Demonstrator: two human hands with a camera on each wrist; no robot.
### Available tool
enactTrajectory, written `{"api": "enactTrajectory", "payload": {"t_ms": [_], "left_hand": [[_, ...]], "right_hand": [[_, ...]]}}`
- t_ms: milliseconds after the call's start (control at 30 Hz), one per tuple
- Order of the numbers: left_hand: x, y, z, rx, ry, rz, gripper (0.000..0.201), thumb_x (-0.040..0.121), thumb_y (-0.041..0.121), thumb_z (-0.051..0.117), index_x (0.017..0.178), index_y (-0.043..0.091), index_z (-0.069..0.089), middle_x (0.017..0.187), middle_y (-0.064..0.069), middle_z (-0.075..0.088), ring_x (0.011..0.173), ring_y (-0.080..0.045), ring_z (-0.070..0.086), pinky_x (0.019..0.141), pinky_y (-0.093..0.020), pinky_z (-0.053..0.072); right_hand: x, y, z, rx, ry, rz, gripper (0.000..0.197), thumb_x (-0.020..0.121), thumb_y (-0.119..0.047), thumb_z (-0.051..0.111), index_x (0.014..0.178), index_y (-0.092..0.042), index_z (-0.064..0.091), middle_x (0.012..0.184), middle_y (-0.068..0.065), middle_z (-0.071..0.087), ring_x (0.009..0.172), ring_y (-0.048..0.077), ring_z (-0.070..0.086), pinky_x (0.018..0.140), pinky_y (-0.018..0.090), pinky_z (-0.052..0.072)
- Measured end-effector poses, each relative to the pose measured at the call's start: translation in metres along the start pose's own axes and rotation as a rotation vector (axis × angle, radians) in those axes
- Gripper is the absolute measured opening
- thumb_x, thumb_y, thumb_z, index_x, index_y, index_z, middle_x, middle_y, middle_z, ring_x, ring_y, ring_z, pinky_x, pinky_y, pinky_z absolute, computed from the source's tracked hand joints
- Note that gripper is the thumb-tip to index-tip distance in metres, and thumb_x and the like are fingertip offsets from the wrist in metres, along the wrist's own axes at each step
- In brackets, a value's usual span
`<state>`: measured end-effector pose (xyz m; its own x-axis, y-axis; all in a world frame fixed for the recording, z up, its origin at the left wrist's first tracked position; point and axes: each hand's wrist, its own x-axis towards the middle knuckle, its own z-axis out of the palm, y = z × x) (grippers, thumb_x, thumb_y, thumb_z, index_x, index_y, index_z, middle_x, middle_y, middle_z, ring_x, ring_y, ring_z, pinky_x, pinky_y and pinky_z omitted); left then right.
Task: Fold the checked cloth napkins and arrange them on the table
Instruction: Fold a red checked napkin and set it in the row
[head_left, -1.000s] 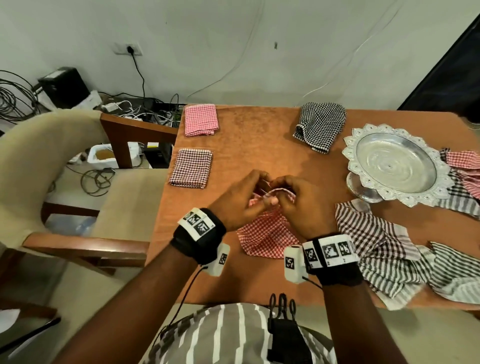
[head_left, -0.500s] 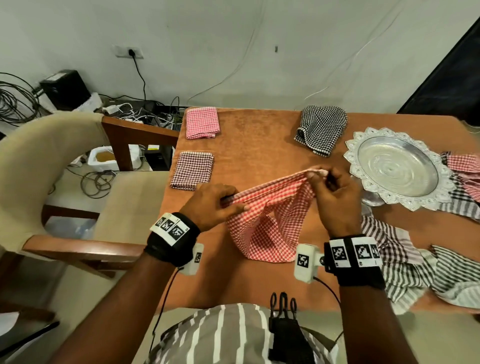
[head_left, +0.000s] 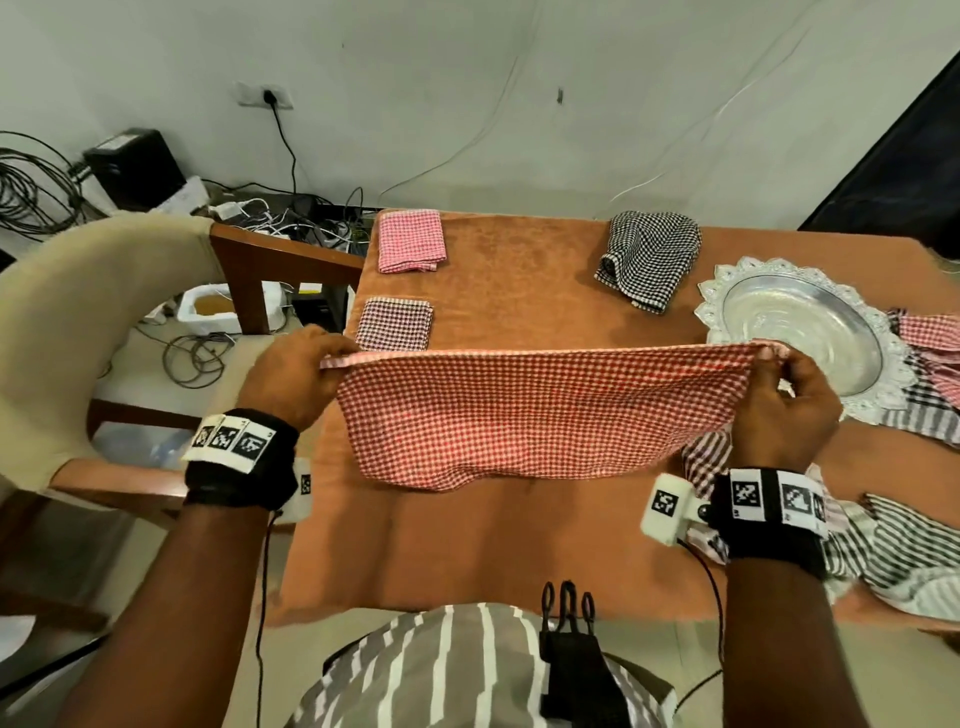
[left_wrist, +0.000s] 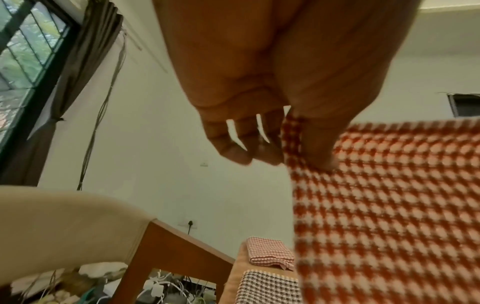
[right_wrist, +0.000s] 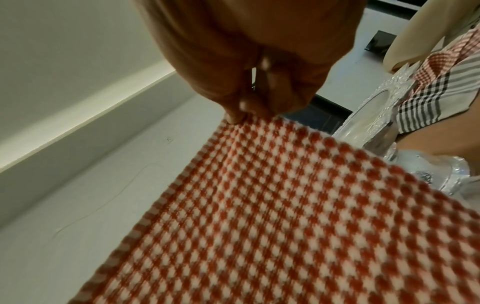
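A red-and-white checked napkin (head_left: 524, 421) hangs stretched wide above the orange table (head_left: 493, 551), its lower edge touching the tabletop. My left hand (head_left: 317, 358) pinches its left top corner, and my right hand (head_left: 779, 364) pinches the right one. The left wrist view shows thumb and fingers (left_wrist: 293, 142) clamped on the napkin (left_wrist: 384, 205). In the right wrist view the fingertips (right_wrist: 244, 115) nip the napkin's corner (right_wrist: 285, 205). A folded pink checked napkin (head_left: 410, 240) and a folded dark checked napkin (head_left: 395, 324) lie at the table's far left.
A loosely bunched black checked napkin (head_left: 649, 257) lies at the back. A silver scalloped tray (head_left: 800, 327) stands at the right, with several striped and checked cloths (head_left: 893, 551) heaped around it. A beige armchair (head_left: 78, 322) stands left of the table.
Both hands have moved apart and lifted, pulling the bunched red napkin out into a wide taut sheet. The left hand went left, the right hand went right toward the tray.
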<state>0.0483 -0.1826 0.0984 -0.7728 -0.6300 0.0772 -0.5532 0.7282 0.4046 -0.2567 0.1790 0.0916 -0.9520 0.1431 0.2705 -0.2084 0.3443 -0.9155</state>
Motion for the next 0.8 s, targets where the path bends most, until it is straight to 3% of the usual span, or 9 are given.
{"api": "enactTrajectory", "payload": {"t_ms": [67, 133, 267, 367, 467, 600, 667, 733, 800], "left_hand": [[-0.001, -0.002, -0.001, -0.006, 0.137, -0.085, 0.025, 0.088, 0.011, 0.071, 0.108, 0.024, 0.075, 0.101, -0.004, 0.071, 0.092, -0.028, 0.064, 0.083, -0.044, 0.054], [0.001, 0.0, 0.002, -0.144, 0.269, -0.204, 0.021, 0.09, 0.011, 0.069, 0.106, 0.022, 0.076, 0.103, -0.005, 0.074, 0.092, -0.027, 0.066, 0.087, -0.042, 0.054], [0.011, 0.002, 0.005, -0.942, 0.444, -0.386, 0.014, 0.096, 0.012, 0.064, 0.106, 0.019, 0.07, 0.107, -0.007, 0.073, 0.097, -0.028, 0.072, 0.079, -0.041, 0.062], [0.007, 0.009, -0.005, -1.328, 0.592, -0.223, 0.011, 0.1, 0.022, 0.059, 0.105, 0.019, 0.068, 0.109, -0.008, 0.07, 0.105, -0.029, 0.069, 0.085, -0.041, 0.06], [-0.013, 0.002, -0.003, -1.323, 0.644, -0.154, 0.024, 0.103, 0.034, 0.053, 0.089, 0.025, 0.07, 0.086, 0.001, 0.068, 0.085, -0.021, 0.065, 0.074, -0.037, 0.057], [-0.058, -0.037, 0.044, -0.96, 0.458, -0.267, 0.045, 0.105, 0.037, 0.047, 0.078, 0.007, 0.065, 0.07, -0.008, 0.064, 0.067, -0.02, 0.061, 0.066, -0.033, 0.055], [-0.083, -0.054, 0.076, -0.795, 0.255, -0.37, 0.049, 0.104, 0.039, 0.046, 0.07, 0.011, 0.067, 0.064, -0.002, 0.067, 0.064, -0.015, 0.063, 0.07, -0.026, 0.053], [-0.103, -0.065, 0.102, -0.617, 0.084, -0.442, 0.041, 0.098, 0.041, 0.056, 0.07, 0.015, 0.069, 0.065, -0.002, 0.07, 0.066, -0.02, 0.067, 0.068, -0.029, 0.052], [-0.121, -0.07, 0.12, -0.51, -0.059, -0.463, 0.03, 0.095, 0.031, 0.065, 0.069, 0.016, 0.068, 0.066, -0.003, 0.071, 0.068, -0.024, 0.068, 0.064, -0.03, 0.05]], "right_hand": [[0.002, 0.006, 0.002, 0.061, -0.113, 0.042, 0.026, 0.098, -0.031, 0.062, 0.11, -0.01, 0.073, 0.094, 0.01, 0.074, 0.061, 0.004, 0.066, 0.063, 0.022, 0.057], [0.008, 0.011, 0.009, 0.114, -0.219, 0.12, 0.021, 0.099, -0.026, 0.062, 0.108, -0.01, 0.072, 0.093, 0.008, 0.075, 0.069, 0.009, 0.072, 0.072, 0.034, 0.063], [0.013, -0.006, 0.019, 0.47, -0.333, 0.203, 0.013, 0.098, -0.01, 0.061, 0.096, -0.015, 0.073, 0.092, -0.002, 0.076, 0.097, 0.018, 0.072, 0.094, 0.037, 0.058], [0.011, -0.019, 0.013, 0.822, -0.308, 0.177, 0.016, 0.096, 0.0, 0.054, 0.1, -0.002, 0.07, 0.096, 0.011, 0.074, 0.098, 0.028, 0.068, 0.092, 0.037, 0.056], [0.003, -0.009, -0.001, 0.877, -0.352, 0.141, 0.024, 0.092, 0.001, 0.046, 0.089, -0.003, 0.07, 0.089, 0.009, 0.075, 0.091, 0.027, 0.068, 0.085, 0.034, 0.056], [-0.024, 0.044, -0.024, 0.497, -0.537, 0.269, 0.029, 0.097, 0.0, 0.047, 0.085, -0.005, 0.073, 0.084, 0.0, 0.075, 0.08, 0.015, 0.069, 0.073, 0.028, 0.058], [-0.041, 0.081, -0.035, 0.156, -0.623, 0.228, 0.022, 0.094, -0.001, 0.057, 0.088, -0.01, 0.077, 0.079, 0.0, 0.074, 0.073, 0.018, 0.064, 0.069, 0.034, 0.052], [-0.059, 0.104, -0.046, -0.069, -0.703, 0.23, 0.025, 0.093, -0.002, 0.063, 0.085, -0.021, 0.078, 0.069, -0.008, 0.072, 0.063, 0.008, 0.06, 0.066, 0.028, 0.047], [-0.074, 0.119, -0.055, -0.25, -0.792, 0.179, 0.029, 0.091, -0.002, 0.066, 0.083, -0.027, 0.076, 0.077, -0.013, 0.072, 0.077, 0.007, 0.065, 0.076, 0.027, 0.045]]}}
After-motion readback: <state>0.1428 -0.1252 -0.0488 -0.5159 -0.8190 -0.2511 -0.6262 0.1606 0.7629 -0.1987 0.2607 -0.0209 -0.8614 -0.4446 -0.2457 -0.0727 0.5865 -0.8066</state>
